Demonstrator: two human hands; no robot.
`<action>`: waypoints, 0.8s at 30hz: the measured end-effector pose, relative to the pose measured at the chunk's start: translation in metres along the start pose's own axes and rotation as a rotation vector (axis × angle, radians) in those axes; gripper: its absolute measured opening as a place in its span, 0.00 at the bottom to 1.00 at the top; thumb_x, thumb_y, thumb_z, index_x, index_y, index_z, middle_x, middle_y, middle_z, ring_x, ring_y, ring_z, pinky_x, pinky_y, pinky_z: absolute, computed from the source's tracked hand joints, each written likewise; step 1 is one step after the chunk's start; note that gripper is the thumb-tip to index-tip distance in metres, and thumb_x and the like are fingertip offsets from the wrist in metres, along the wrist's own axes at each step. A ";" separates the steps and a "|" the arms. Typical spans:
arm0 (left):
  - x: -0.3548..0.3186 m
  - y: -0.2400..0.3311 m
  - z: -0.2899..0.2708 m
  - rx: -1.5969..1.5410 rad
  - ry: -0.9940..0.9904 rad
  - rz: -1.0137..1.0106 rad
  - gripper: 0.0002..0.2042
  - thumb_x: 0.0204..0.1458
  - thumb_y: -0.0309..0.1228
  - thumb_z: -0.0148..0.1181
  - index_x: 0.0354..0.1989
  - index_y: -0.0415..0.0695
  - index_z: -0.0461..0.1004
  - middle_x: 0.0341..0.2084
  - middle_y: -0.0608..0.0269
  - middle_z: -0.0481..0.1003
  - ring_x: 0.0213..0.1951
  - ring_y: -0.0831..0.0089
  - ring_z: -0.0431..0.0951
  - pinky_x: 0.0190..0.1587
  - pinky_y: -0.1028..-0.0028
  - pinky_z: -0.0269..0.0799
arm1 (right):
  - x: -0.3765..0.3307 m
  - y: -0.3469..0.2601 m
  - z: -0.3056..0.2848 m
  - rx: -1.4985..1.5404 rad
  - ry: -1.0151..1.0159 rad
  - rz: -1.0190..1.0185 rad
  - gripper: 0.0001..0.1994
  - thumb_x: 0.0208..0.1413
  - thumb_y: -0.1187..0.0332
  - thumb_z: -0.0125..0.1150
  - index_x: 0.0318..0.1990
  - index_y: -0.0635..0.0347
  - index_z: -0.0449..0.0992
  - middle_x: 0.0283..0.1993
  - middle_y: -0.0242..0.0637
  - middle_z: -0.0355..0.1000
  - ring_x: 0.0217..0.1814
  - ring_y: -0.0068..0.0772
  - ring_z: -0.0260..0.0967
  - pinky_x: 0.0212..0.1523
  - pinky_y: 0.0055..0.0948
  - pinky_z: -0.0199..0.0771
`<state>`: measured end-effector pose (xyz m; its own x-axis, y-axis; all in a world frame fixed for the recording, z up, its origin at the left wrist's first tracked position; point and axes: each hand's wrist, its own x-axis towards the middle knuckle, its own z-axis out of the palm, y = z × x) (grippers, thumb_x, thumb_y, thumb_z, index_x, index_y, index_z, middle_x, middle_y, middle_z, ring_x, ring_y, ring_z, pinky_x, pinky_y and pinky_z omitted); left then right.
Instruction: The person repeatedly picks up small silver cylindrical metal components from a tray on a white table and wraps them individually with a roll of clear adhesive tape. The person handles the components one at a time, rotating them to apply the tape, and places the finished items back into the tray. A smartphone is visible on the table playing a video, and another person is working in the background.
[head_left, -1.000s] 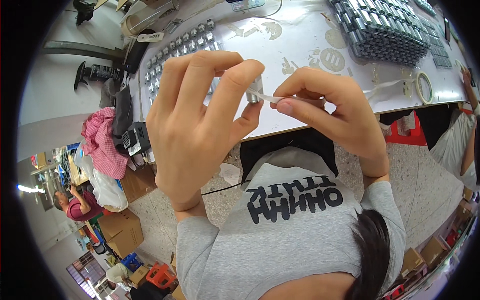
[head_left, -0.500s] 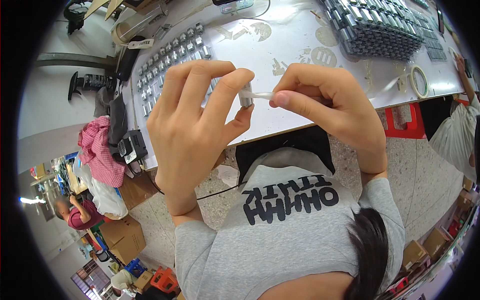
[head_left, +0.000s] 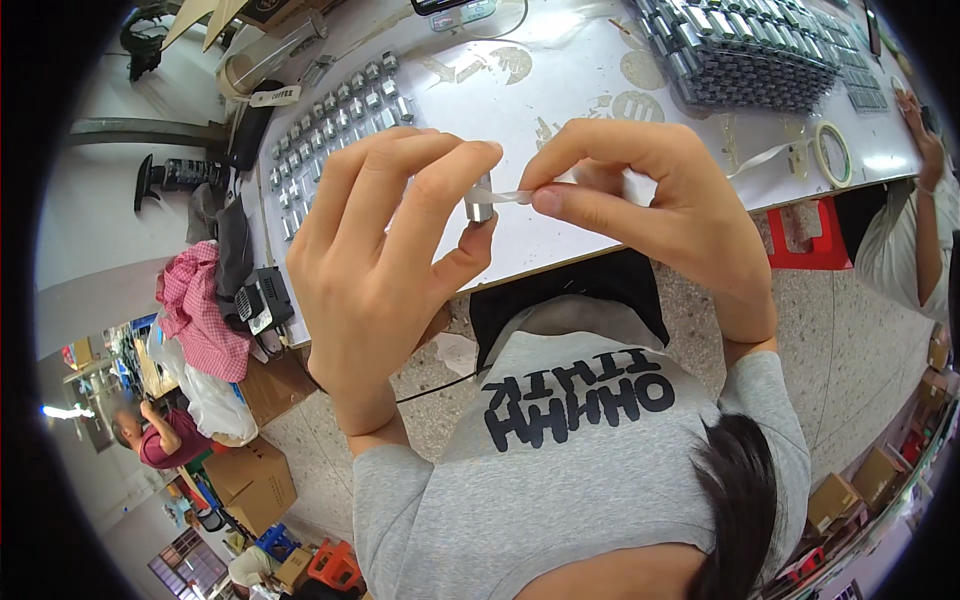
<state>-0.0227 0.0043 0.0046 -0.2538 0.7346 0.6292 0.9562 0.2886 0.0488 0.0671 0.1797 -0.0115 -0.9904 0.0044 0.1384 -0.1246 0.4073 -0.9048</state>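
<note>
My left hand [head_left: 365,245] holds a small silvery metal cylinder [head_left: 480,211] between thumb and forefinger, with the other fingers curved and apart. A narrow, translucent whitish tape strip [head_left: 509,197] reaches the cylinder's side from my right hand [head_left: 665,205]. Thumb and forefinger of that hand pinch the strip close to the cylinder. Past my right hand the strip [head_left: 760,160] shows again, running toward a tape roll [head_left: 839,184] near the table's front edge. My fingers hide part of the cylinder.
Rows of similar metal cylinders [head_left: 345,115] stand on the white table at left. Stacked trays of metal parts [head_left: 740,65] are at the far right. A co-worker's arm [head_left: 925,150] rests at the right edge. A red stool [head_left: 815,240] stands below the table.
Both hands have shifted slightly left, and the cylinder has come a little lower in view. My right fingers are still pinching the strip. The co-worker's arm at right has moved.
</note>
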 end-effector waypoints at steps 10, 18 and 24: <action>-0.001 0.008 -0.003 -0.121 0.027 -0.006 0.19 0.24 0.25 0.65 0.32 0.42 0.73 0.29 0.61 0.73 0.36 0.63 0.72 0.38 0.70 0.68 | -0.004 0.003 0.004 -0.306 0.208 -0.275 0.15 0.37 0.61 0.65 0.35 0.52 0.75 0.56 0.40 0.56 0.59 0.40 0.48 0.58 0.37 0.42; 0.003 0.011 -0.010 -0.126 -0.005 0.008 0.19 0.26 0.29 0.64 0.33 0.41 0.73 0.29 0.60 0.73 0.35 0.63 0.72 0.38 0.69 0.68 | -0.002 0.006 0.005 0.117 0.026 -0.280 0.16 0.42 0.67 0.63 0.40 0.62 0.71 0.40 0.39 0.68 0.43 0.29 0.63 0.46 0.27 0.59; 0.005 0.012 -0.011 -0.106 -0.012 0.046 0.20 0.24 0.26 0.65 0.33 0.41 0.73 0.29 0.61 0.73 0.35 0.62 0.73 0.37 0.69 0.69 | 0.002 0.006 0.005 0.635 -0.192 -0.088 0.10 0.50 0.68 0.57 0.34 0.67 0.71 0.30 0.34 0.70 0.36 0.21 0.66 0.41 0.22 0.65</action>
<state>-0.0112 0.0044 0.0171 -0.2107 0.7528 0.6236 0.9767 0.1885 0.1024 0.0638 0.1777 -0.0190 -0.9607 -0.1911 0.2013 -0.1583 -0.2183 -0.9630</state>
